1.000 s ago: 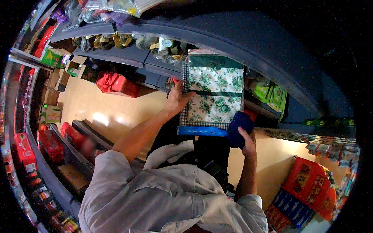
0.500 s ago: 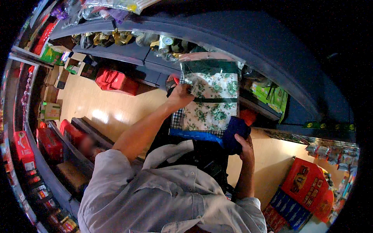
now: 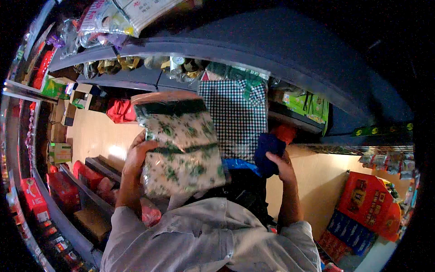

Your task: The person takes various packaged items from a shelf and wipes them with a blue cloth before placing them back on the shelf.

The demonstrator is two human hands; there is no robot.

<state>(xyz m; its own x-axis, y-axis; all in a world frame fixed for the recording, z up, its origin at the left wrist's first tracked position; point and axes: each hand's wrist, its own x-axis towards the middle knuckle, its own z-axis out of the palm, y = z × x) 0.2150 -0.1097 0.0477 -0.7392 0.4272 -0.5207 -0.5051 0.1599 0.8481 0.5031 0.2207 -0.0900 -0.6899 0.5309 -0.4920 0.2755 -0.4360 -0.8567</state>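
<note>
My left hand (image 3: 137, 156) is closed on the edge of a clear plastic package with floral cloth (image 3: 183, 165) inside, cream with green flowers and dark green bands. It is held up, tilted, in front of my chest. To its right lies a packaged black-and-white checked cloth (image 3: 233, 120) with a green ribbon-like piece at its top. Bright blue material (image 3: 242, 166) shows under the near edge of the checked package. My right hand (image 3: 282, 165) grips a dark navy bundle of cloth (image 3: 267, 154) against that package's near right corner.
A dark shelf (image 3: 290, 59) curves across the far side, with bagged goods below it. Green packages (image 3: 308, 106) sit on a lower shelf at right. A red bag (image 3: 121, 111) stands on the floor at left. Red cartons (image 3: 367, 199) are stacked at lower right.
My left hand has drawn the floral package off the stack, leftward and toward me, uncovering the checked package. My right hand still holds the navy cloth in nearly the same place.
</note>
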